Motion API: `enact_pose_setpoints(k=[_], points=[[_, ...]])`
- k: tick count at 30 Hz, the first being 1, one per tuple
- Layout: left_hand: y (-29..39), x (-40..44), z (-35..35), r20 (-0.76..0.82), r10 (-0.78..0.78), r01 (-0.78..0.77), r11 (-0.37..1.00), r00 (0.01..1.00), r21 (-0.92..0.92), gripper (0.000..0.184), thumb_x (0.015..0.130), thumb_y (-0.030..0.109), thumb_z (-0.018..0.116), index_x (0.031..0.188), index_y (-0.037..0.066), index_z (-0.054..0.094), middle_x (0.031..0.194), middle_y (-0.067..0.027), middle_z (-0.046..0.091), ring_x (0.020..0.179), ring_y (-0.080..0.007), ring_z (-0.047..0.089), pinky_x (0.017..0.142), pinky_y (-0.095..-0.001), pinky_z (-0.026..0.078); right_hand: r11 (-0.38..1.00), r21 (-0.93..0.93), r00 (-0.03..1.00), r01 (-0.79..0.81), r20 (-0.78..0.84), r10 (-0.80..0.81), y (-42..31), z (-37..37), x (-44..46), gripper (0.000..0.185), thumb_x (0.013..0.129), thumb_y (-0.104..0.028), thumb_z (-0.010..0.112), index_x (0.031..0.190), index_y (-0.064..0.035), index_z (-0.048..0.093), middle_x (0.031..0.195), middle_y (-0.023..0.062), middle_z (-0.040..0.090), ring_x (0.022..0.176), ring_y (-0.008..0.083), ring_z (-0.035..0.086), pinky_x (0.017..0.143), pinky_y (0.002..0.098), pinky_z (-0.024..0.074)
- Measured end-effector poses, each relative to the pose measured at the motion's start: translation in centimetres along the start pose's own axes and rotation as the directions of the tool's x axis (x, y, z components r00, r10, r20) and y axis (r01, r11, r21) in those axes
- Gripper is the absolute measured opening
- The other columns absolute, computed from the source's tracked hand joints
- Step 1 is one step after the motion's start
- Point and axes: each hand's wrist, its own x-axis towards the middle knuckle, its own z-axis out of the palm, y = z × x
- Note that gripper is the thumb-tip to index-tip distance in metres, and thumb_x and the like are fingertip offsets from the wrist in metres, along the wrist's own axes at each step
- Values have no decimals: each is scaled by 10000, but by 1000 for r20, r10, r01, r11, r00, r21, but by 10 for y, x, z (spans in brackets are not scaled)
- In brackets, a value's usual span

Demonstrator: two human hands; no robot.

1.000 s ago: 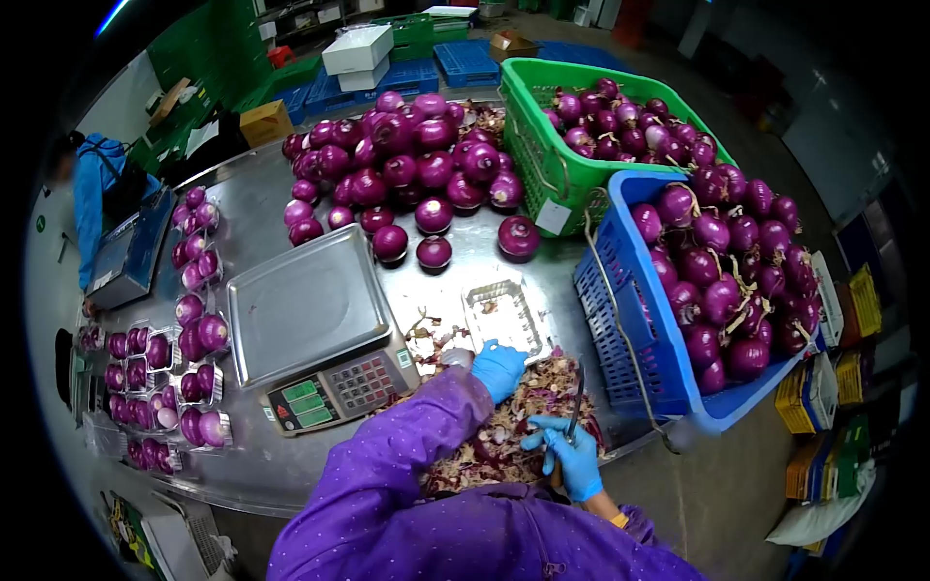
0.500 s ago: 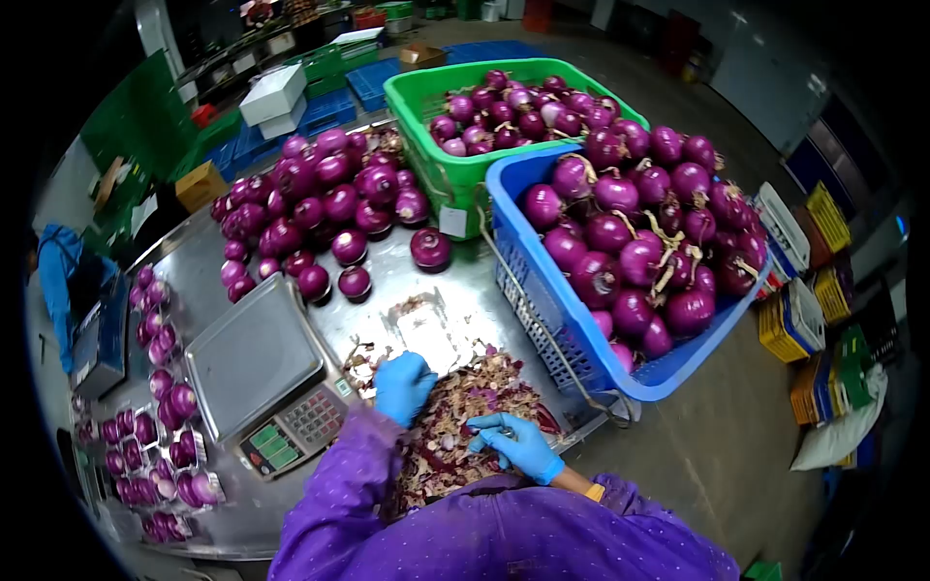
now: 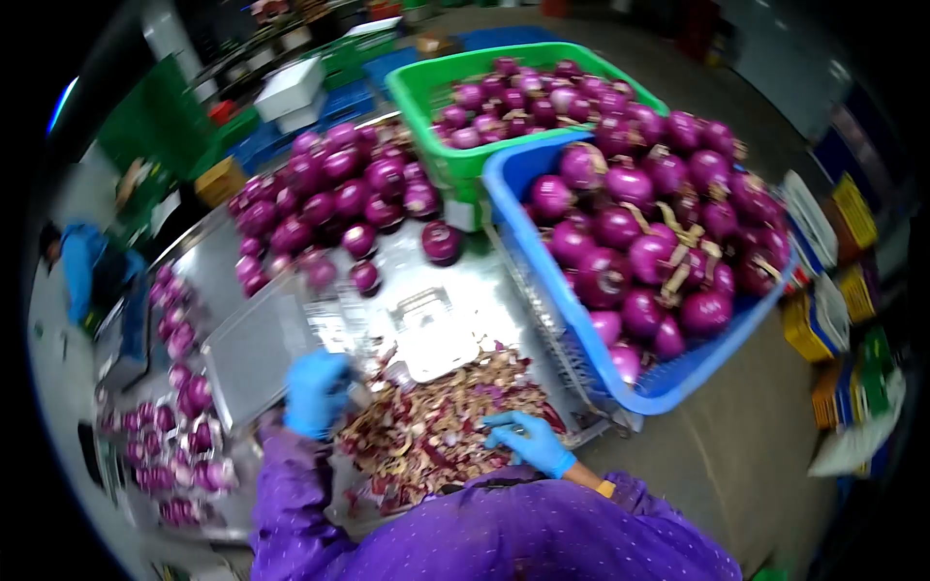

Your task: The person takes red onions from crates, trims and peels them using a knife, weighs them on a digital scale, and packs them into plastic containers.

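Observation:
My left hand [image 3: 318, 395], in a blue glove, is smeared by motion in front of the scale [image 3: 254, 347], left of the peel heap; whether it holds anything is unclear. My right hand [image 3: 531, 441], also gloved in blue, hovers at the right side of the onion peel heap [image 3: 441, 416], fingers stretched out and nothing visible in them. Beyond the heap lies a clear plastic tray [image 3: 429, 334] on the metal table. Purple onions [image 3: 334, 189] are piled at the table's back, with a lone onion [image 3: 441, 242] to their right.
A blue basket [image 3: 644, 395] full of onions stands at the right, a green basket [image 3: 441, 165] with onions behind it. Packed onion trays [image 3: 199, 436] line the table's left. A person in blue [image 3: 85, 266] is at the far left. White boxes [image 3: 291, 92] stand behind.
My left hand has moved left from beside the clear tray toward the scale. The knife seen earlier at my right hand is no longer visible. The camera view has shifted.

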Motion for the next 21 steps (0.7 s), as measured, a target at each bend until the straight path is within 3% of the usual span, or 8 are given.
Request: enact_pose_setpoints(k=[4, 5, 7, 10, 12, 14, 17, 21], points=[[59, 11, 19, 249, 277, -178, 917, 928, -357, 115, 776, 108, 675, 877, 76, 633, 741, -78, 610, 669, -252, 601, 603, -390, 477, 998, 19, 997, 59, -48, -58, 0, -4, -2, 291, 953, -144, 518, 1213, -21, 564, 941, 81, 689, 702, 79, 616, 490, 183, 457], [63, 3, 28, 285, 185, 43, 767, 941, -641, 119, 805, 112, 671, 907, 62, 634, 782, -79, 629, 688, -220, 613, 625, -362, 496, 995, 22, 993, 95, -71, -93, 3, -5, -1, 287, 951, -120, 512, 1207, 1, 559, 910, 98, 694, 622, 69, 590, 469, 181, 444], [64, -21, 40, 548, -88, 546, -40, 832, -837, 136, 851, 87, 656, 962, 10, 635, 880, -86, 656, 737, -145, 632, 673, -297, 538, 993, 70, 991, 98, -98, -91, 10, -10, -2, 276, 951, -98, 502, 1194, 21, 556, 899, 102, 695, 581, 65, 569, 451, 185, 432], [45, -47, 62, 485, -460, 213, -525, 743, -824, 108, 884, 105, 590, 917, 3, 601, 757, -67, 628, 663, -142, 618, 596, -313, 536, 991, 77, 990, 107, -105, -99, 13, -15, -8, 272, 954, -104, 498, 1186, 25, 559, 901, 102, 695, 591, 61, 570, 453, 182, 428], [30, -43, 40, 395, -634, 157, -399, 665, -904, 74, 899, 119, 546, 868, 74, 597, 662, -20, 581, 573, -118, 555, 524, -273, 477, 991, 81, 991, 104, -92, -97, 15, -13, -8, 275, 953, -119, 506, 1188, 11, 563, 911, 94, 694, 622, 61, 584, 459, 177, 430], [-8, -58, 6, -22, -729, 349, 354, 684, -867, 95, 888, 125, 589, 859, 43, 627, 695, -18, 605, 580, -98, 556, 538, -257, 466, 994, 81, 993, 74, -95, -66, 17, -12, -9, 284, 949, -143, 523, 1200, -18, 567, 933, 79, 691, 669, 63, 604, 467, 169, 435], [-27, -43, -49, -231, -627, 469, 736, 744, -489, 100, 901, 97, 594, 892, 2, 622, 716, -34, 599, 594, -96, 532, 543, -251, 435, 1000, 8, 1000, -12, 2, 12, 27, -13, -4, 355, 938, -283, 556, 1226, -74, 566, 914, 32, 678, 662, 53, 581, 473, 193, 439], [-160, -88, -28, -71, -686, 668, 723, 724, -177, 212, 890, 191, 622, 1015, 23, 595, 727, -43, 594, 587, -119, 548, 541, -267, 450, 990, -137, 991, -31, 122, 48, 35, -5, -5, 336, 930, -295, 575, 1180, -71, 580, 881, 36, 666, 587, 64, 551, 477, 214, 448]])
